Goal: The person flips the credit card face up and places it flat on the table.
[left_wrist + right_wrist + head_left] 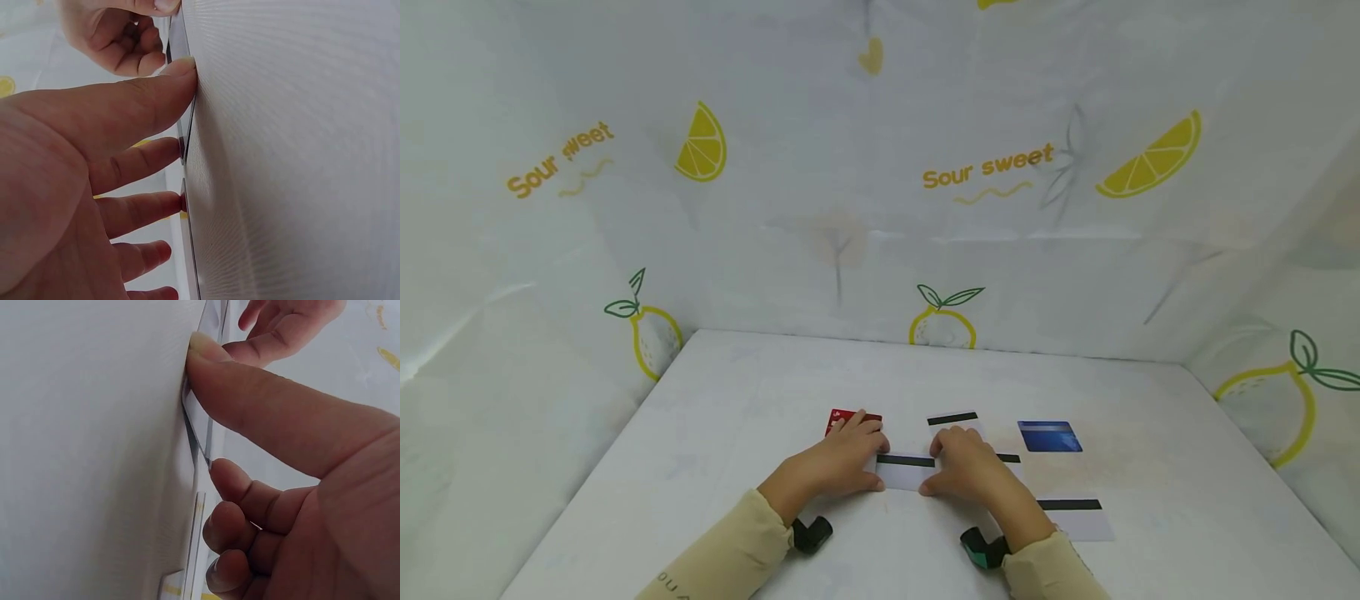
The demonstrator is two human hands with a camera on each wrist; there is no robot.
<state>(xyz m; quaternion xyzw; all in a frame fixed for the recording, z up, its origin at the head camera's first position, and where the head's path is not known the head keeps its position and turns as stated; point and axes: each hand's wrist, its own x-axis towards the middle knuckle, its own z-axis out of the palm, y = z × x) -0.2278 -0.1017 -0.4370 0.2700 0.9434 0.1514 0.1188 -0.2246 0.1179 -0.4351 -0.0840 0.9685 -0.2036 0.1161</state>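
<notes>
White card (pixel 904 476) between both hands (pixel 844 458) (pixel 967 467)

Head view: light soft, diffuse, slightly grey; pale glare streak on lemon-print curtain (pixel 820 150) at far left, around mid-height. Faint shadows beside left hand (pixel 844 457) and right hand (pixel 966 468) on white tabletop (pixel 880 550). Orange lettering (pixel 988 167) legible; markings on red card (pixel 842 414) too small to read. Wrist views: dimmer; fine ripple pattern fills right half of left one; soft shadow darkens right one's lower centre; curtain blurred behind.
</notes>
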